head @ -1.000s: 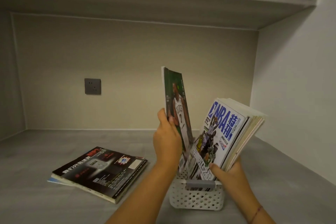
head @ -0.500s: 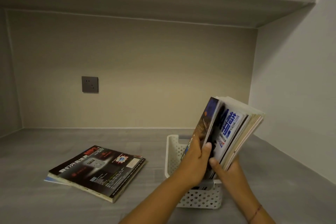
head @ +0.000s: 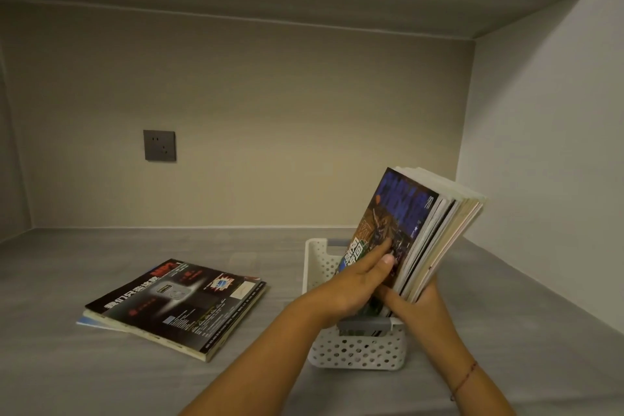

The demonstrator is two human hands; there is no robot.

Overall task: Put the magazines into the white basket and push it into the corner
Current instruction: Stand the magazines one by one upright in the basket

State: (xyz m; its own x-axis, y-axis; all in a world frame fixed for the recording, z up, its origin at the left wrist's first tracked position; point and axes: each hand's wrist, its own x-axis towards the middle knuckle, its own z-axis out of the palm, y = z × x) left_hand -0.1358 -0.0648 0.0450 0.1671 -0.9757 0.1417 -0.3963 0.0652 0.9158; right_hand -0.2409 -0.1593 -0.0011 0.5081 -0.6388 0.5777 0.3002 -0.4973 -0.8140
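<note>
The tall bundle of glossy paper magazines (head: 422,230) stands on end in the small white perforated plastic basket (head: 358,348), leaning hard to the right and rising far above its rim. That lean looks like the main risk. The basket seems light and shallow, so the top-heavy load could tip it, or the slick covers could fan out and slide if either of the hands lets go early. The left hand (head: 358,280) lies flat, its near-straight fingers pressing on the dark front cover. The right hand (head: 420,306) cups the bundle's lower back edge, fingers curled behind it. On the smooth grey worktop (head: 67,280), a push towards the corner could make the basket catch and topple. A flat stack of thick magazines with a glossy black cover (head: 175,297) lies on the worktop well left of the basket, not yet loaded. Space shows on the basket's left side. Page edges look cream and soft, the spines square
</note>
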